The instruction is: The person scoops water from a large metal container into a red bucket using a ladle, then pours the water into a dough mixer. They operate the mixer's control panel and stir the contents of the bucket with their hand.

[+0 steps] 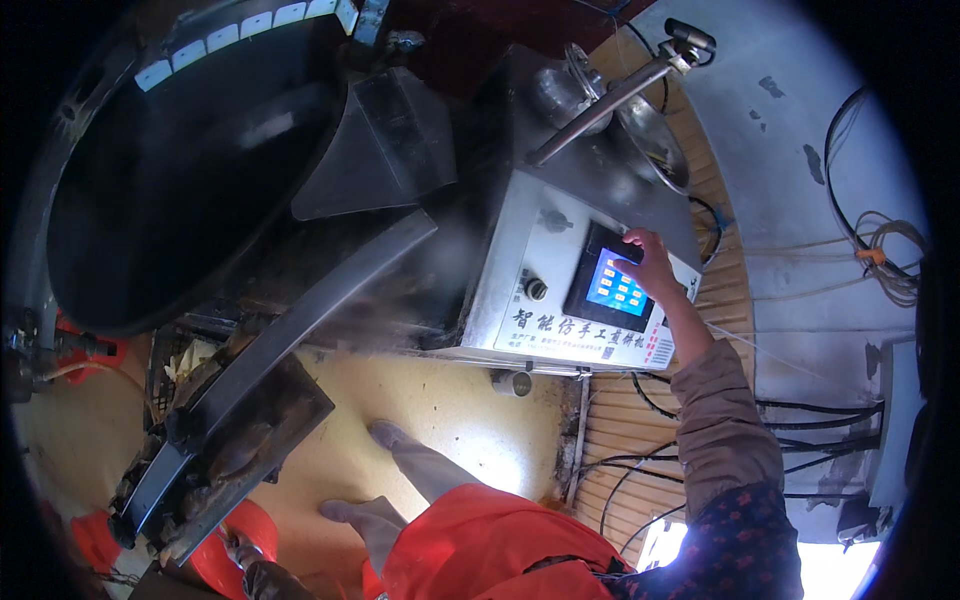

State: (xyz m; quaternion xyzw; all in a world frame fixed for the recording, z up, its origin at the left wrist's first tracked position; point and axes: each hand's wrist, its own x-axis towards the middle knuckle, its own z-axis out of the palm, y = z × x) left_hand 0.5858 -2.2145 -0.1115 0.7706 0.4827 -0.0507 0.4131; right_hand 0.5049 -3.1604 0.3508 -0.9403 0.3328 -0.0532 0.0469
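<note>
My right hand (645, 262) reaches to a lit touchscreen (617, 280) with coloured square buttons, a fingertip at its upper part, the fingers apart and holding nothing. The screen sits in the pale metal panel (540, 250) of a large machine, left of which are a black knob (535, 288) and a smaller dial. My left hand (242, 550) is low at the bottom left, dim beside a red plastic tub (215, 570); its fingers and anything in them are too unclear to make out.
A dark round plate (180, 190) fills the upper left. A long metal arm (320, 295) slants toward the lower left. Steel vessels (575, 90) and a tilted rod stand atop the machine. Cables (820, 425) run along the right wall. My legs and red apron are below.
</note>
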